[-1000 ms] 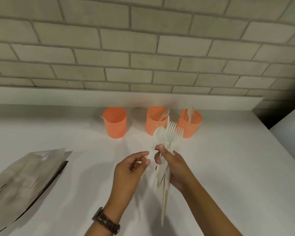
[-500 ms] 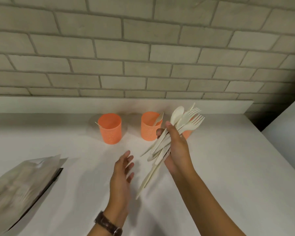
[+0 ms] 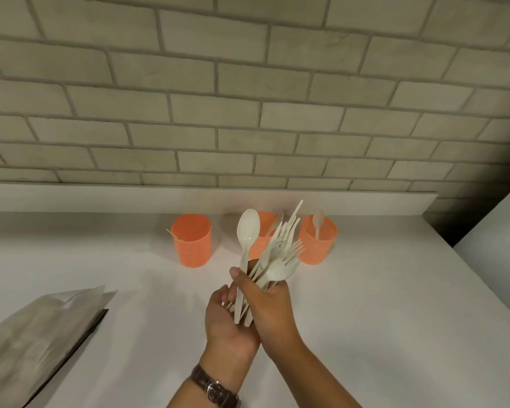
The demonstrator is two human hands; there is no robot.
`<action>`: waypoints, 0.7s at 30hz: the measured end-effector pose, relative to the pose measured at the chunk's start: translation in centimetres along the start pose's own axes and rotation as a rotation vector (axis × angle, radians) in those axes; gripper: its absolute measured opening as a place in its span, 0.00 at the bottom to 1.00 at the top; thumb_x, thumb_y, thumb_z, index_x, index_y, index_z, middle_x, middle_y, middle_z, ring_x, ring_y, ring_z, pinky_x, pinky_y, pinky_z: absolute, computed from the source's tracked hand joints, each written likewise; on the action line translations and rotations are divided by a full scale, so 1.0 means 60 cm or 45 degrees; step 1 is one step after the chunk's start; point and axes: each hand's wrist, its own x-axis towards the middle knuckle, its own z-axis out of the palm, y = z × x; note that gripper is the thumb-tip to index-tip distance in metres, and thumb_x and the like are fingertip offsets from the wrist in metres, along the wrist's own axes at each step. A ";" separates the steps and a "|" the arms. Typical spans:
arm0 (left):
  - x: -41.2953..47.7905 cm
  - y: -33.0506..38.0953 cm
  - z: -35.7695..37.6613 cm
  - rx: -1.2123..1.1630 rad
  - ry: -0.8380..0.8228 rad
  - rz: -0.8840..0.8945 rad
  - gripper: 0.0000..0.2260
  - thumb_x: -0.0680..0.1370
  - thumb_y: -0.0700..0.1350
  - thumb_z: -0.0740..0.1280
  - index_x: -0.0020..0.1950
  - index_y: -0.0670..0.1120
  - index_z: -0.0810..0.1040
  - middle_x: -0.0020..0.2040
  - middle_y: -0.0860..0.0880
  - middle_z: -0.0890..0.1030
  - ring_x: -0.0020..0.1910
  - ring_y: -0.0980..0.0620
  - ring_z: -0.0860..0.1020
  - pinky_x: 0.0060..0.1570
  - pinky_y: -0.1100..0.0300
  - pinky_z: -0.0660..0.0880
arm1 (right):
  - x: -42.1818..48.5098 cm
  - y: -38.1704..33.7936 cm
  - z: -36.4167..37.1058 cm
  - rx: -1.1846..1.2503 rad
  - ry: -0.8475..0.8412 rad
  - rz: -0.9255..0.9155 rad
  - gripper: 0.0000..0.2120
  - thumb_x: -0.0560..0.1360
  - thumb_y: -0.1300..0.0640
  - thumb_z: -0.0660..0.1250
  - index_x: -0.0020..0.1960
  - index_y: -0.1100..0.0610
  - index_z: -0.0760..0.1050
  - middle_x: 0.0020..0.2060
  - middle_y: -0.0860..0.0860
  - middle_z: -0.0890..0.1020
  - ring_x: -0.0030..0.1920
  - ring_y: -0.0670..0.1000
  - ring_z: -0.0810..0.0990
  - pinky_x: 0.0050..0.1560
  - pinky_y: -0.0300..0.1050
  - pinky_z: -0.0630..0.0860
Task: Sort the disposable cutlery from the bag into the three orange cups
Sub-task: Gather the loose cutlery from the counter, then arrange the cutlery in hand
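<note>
A bundle of cream-coloured disposable plastic cutlery [image 3: 273, 260], forks with one spoon [image 3: 248, 229] standing out on its left, is gripped by the right hand [image 3: 267, 307], whose fingers and thumb are curled round the handles. The bundle is held upright above the white countertop [image 3: 380, 319], and its heads are fanned out in front of the cups. The left hand [image 3: 223, 325] is held loosely cupped, palm up, under the handle ends, which are touched by it; its fingers are relaxed and nothing is clasped. A brown-strapped wristwatch [image 3: 215, 388] is worn on the left wrist.

Three orange perforated plastic cups are lined up near the grey brick wall [image 3: 248, 113]. At the left cup [image 3: 191, 241] a thin pale tip is seen by the rim. The middle cup [image 3: 259, 248] is largely hidden behind the bundle. In the right cup [image 3: 318, 245] a pale spoon [image 3: 318, 219] is stood upright. A silvery foil bag [image 3: 36, 346] is laid flat at the left edge of the countertop, well apart from the cups.
</note>
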 end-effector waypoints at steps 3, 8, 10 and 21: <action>-0.006 -0.007 -0.007 0.449 0.094 0.077 0.09 0.77 0.43 0.58 0.44 0.45 0.78 0.46 0.45 0.83 0.47 0.47 0.80 0.51 0.52 0.74 | 0.010 -0.004 -0.018 -0.102 0.024 -0.053 0.07 0.71 0.61 0.71 0.36 0.61 0.76 0.26 0.58 0.79 0.29 0.54 0.80 0.37 0.44 0.78; -0.030 0.011 -0.023 1.035 0.112 0.424 0.12 0.80 0.47 0.56 0.51 0.50 0.80 0.53 0.51 0.82 0.54 0.53 0.78 0.55 0.55 0.71 | 0.021 -0.016 -0.050 -0.071 -0.004 0.011 0.09 0.71 0.62 0.71 0.36 0.61 0.72 0.23 0.53 0.76 0.25 0.53 0.76 0.32 0.44 0.75; -0.043 0.024 -0.023 1.214 0.093 0.594 0.11 0.80 0.46 0.57 0.53 0.52 0.79 0.55 0.52 0.81 0.56 0.53 0.77 0.58 0.55 0.70 | 0.018 -0.016 -0.060 -0.048 -0.069 0.094 0.12 0.70 0.63 0.72 0.33 0.58 0.70 0.21 0.53 0.72 0.22 0.53 0.72 0.28 0.43 0.72; -0.073 0.057 0.023 1.829 -0.174 0.753 0.04 0.71 0.47 0.71 0.40 0.50 0.85 0.32 0.51 0.83 0.40 0.50 0.82 0.45 0.66 0.77 | -0.015 -0.007 -0.070 0.026 -0.578 0.285 0.04 0.69 0.59 0.69 0.38 0.59 0.77 0.26 0.54 0.77 0.22 0.50 0.73 0.27 0.40 0.72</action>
